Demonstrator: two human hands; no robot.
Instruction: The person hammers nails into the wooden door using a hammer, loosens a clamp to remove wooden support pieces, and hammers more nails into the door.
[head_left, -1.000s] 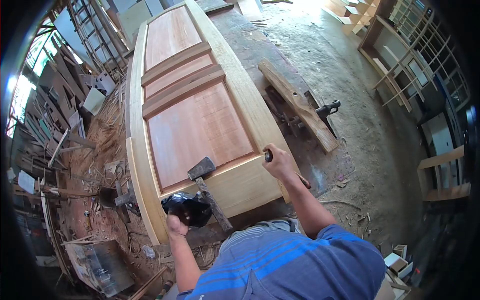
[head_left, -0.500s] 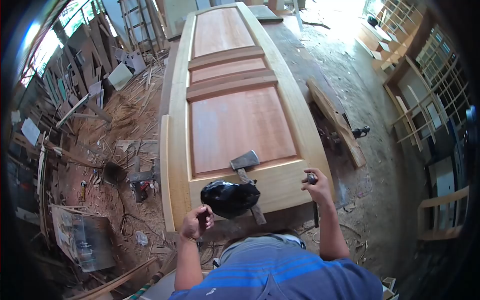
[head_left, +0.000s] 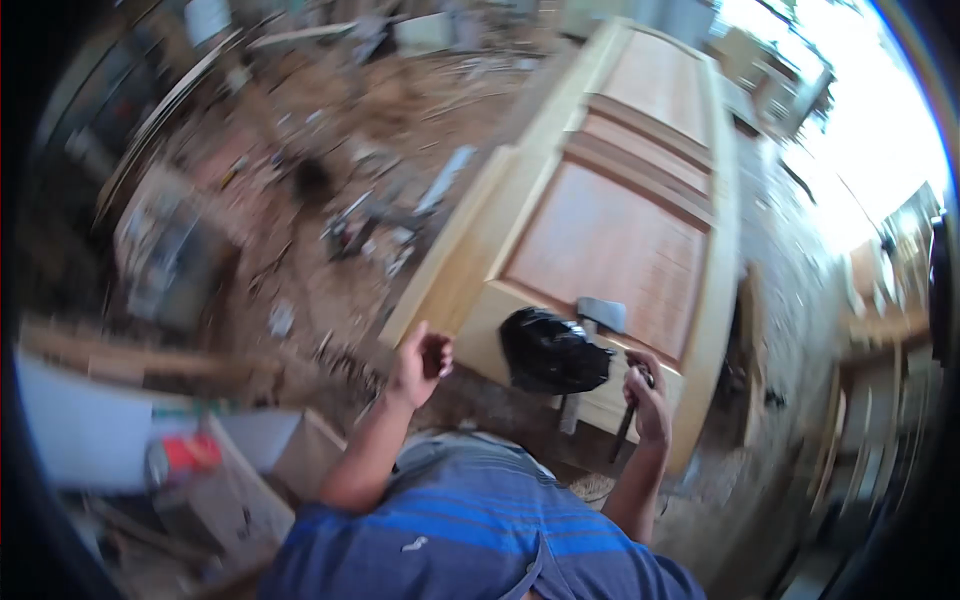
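A panelled wooden door (head_left: 610, 240) lies flat on a bench, its pale frame around reddish panels. On its near end sit a black plastic bag (head_left: 555, 352) and a hammer-like tool with a metal head (head_left: 602, 313), whose handle passes partly under the bag. My left hand (head_left: 420, 368) is raised just left of the bag, fingers curled but apart, holding nothing. My right hand (head_left: 648, 400), over the near right corner of the door, is closed around a dark, thin-shafted tool (head_left: 623, 432) that points down toward me.
Wood scraps and shavings cover the floor (head_left: 400, 100) on the left. Boards and a box with a red can (head_left: 190, 455) stand at the lower left. A rough timber (head_left: 753, 350) lies right of the door. Wooden frames (head_left: 870, 400) stand at the far right.
The view has swung left, so the door appears tilted and farther right. My left hand has come away from the bag. My right hand still holds the dark tool, now nearer the bag.
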